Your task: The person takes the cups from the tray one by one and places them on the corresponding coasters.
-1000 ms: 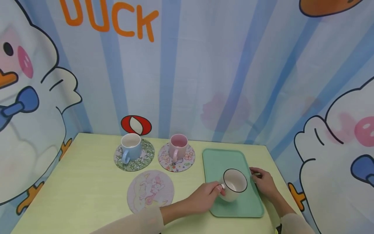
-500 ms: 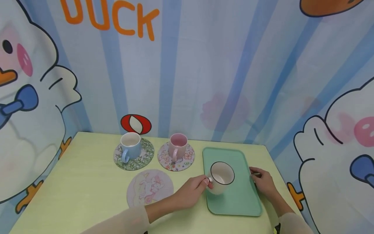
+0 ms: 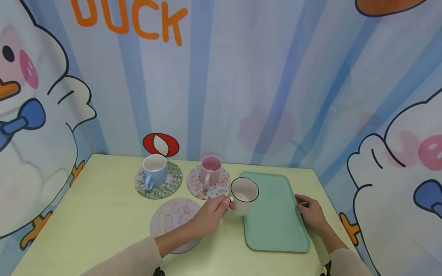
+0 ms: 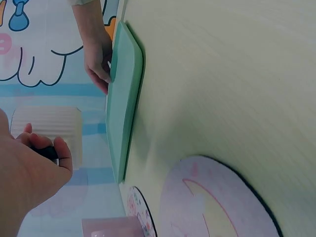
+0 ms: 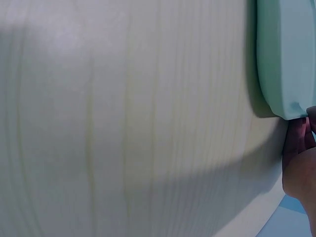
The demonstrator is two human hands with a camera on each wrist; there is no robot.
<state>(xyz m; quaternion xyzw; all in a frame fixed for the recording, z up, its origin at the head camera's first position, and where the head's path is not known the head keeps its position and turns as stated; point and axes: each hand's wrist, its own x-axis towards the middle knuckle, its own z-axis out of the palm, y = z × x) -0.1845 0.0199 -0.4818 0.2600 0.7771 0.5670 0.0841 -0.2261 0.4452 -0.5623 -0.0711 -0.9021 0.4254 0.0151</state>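
My left hand [image 3: 210, 215] pinches the handle of a white mug [image 3: 243, 207] with a dark rim. It holds the mug in the air over the left edge of a green tray [image 3: 276, 222]. In the left wrist view the mug [image 4: 59, 118] shows a ribbed side, partly behind my left hand [image 4: 34, 173]. My right hand [image 3: 312, 212] grips the tray's right rim, thumb and fingers at the edge. The right wrist view shows only part of this hand [image 5: 300, 170] at the tray's corner [image 5: 289, 94].
A blue mug [image 3: 159, 177] stands on a green patterned round coaster [image 3: 176, 184]. A pink mug [image 3: 213, 174] stands on a floral coaster [image 3: 207, 194]. In front lies a pale pink coaster [image 3: 165, 220], partly covered by my left arm. A duck-print curtain [image 3: 221, 84] hangs behind the pale yellow table [image 3: 96, 214].
My left hand has carried the white mug up and leftward, from over the tray's middle to its left edge. The right hand has stayed at the tray's right rim.
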